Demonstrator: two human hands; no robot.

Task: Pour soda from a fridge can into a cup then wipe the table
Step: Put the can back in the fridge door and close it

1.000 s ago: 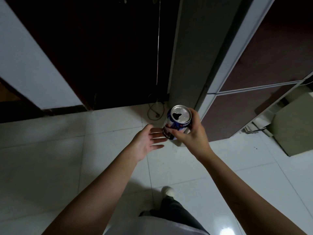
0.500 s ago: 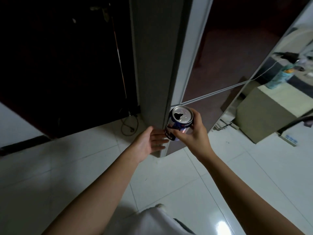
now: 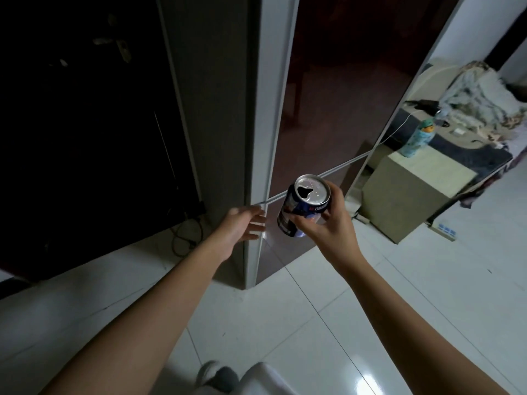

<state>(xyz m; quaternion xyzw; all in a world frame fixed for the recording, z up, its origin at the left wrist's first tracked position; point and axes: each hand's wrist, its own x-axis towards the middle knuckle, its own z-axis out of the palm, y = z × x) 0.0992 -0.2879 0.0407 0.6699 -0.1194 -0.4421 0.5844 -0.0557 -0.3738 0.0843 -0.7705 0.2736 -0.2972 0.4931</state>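
Note:
A blue soda can (image 3: 302, 206) with a silver top and an opened mouth is held upright in my right hand (image 3: 328, 220), fingers wrapped around its lower half. My left hand (image 3: 242, 226) is stretched forward with fingers apart, resting at the left edge of the fridge (image 3: 328, 95) where the seam between the upper and lower doors ends. The fridge has dark glossy doors and a pale frame, and both doors look closed. No cup or table top for pouring is in view.
A dark wooden door (image 3: 85, 124) stands left of the fridge, with a cable (image 3: 185, 238) coiled on the white tiled floor (image 3: 285, 323). At right are a beige cabinet (image 3: 410, 192), a green bottle (image 3: 416, 138), a cluttered surface and a power strip (image 3: 445, 229).
The view has swung right and up, bringing the fridge front and the cabinet into sight. My left hand moved from near the can out to the fridge edge; the can stays in my right hand.

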